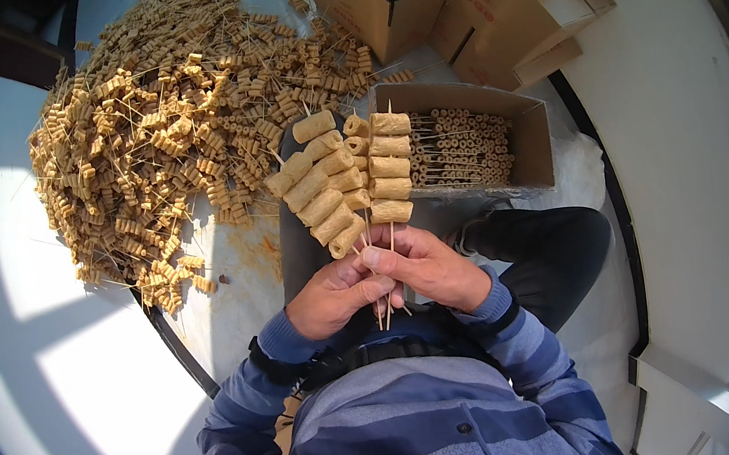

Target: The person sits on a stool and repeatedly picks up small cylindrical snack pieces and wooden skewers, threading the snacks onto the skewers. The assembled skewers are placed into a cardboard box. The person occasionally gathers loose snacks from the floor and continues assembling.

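Note:
Several skewers of tan, rolled tubular pieces (pixel 389 167) fan upward in front of me, their thin wooden sticks gathered between both hands. My left hand (pixel 337 296) is closed about the lower sticks, thumb pointing right. My right hand (pixel 428 265) pinches the same sticks from the other side, its thumb laid over them. The hands touch each other, and the bare stick ends poke out below them. Just beyond, at right, an open cardboard box (pixel 531 143) holds rows of like skewers lying with the rolls' hollow ends showing.
A large heap of skewers (pixel 154 144) spreads over the pale sheet at the far left. Cardboard boxes (pixel 483 8), some with raised flaps, stand at the far right. My bent leg (pixel 550 255) lies to the right, before a white wall (pixel 677 144).

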`<state>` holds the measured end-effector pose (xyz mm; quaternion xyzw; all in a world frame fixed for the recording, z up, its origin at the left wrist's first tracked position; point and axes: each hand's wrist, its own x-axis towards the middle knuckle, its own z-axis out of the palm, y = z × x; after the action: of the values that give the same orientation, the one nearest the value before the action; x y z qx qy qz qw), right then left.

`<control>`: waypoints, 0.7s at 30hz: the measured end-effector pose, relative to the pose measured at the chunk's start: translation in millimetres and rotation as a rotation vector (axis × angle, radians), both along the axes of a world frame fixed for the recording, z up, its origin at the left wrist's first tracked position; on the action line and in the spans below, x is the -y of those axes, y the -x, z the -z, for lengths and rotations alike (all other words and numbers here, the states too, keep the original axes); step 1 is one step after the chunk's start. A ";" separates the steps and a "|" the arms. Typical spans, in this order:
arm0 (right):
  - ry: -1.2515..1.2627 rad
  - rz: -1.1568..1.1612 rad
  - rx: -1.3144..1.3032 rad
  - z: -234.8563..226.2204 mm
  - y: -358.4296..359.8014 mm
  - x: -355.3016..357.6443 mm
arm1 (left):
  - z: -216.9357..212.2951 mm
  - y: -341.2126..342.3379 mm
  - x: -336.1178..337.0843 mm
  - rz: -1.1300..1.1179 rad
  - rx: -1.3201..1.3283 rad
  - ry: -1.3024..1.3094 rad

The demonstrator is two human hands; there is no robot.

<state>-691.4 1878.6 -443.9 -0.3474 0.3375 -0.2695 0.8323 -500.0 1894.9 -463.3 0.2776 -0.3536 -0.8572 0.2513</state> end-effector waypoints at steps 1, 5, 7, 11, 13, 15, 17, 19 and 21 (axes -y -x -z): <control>-0.020 -0.025 -0.037 0.1 5.6 -2.9 | 1.1 6.5 -4.2 0.015 -0.010 -0.028; 0.042 0.018 -0.054 0.3 21.5 -17.8 | 2.1 21.0 -12.1 0.092 0.015 -0.042; 0.046 0.034 -0.089 1.3 26.3 -25.1 | 1.5 24.2 -13.6 0.105 0.053 -0.040; 0.084 0.268 -0.045 10.3 16.1 -36.6 | -0.4 27.8 -14.4 0.137 0.227 -0.036; 0.119 0.336 -0.056 16.3 17.1 -36.9 | -3.3 26.2 -13.2 0.194 0.349 0.037; 0.235 0.377 -0.051 20.0 23.8 -36.6 | -8.5 21.0 -10.5 0.280 0.459 0.199; 0.226 0.362 -0.046 21.1 30.6 -36.8 | -15.5 11.1 -3.6 0.088 0.295 0.052; 0.194 0.355 -0.045 20.0 30.8 -38.0 | -21.4 3.0 4.6 -0.141 0.191 -0.017; 0.144 0.354 -0.058 17.5 26.0 -39.4 | -23.3 3.3 11.8 -0.250 -0.031 0.119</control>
<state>-717.4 1918.0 -461.5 -0.3492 0.3970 -0.4250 0.7347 -503.2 1883.1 -440.0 0.2911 -0.3625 -0.8009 0.3774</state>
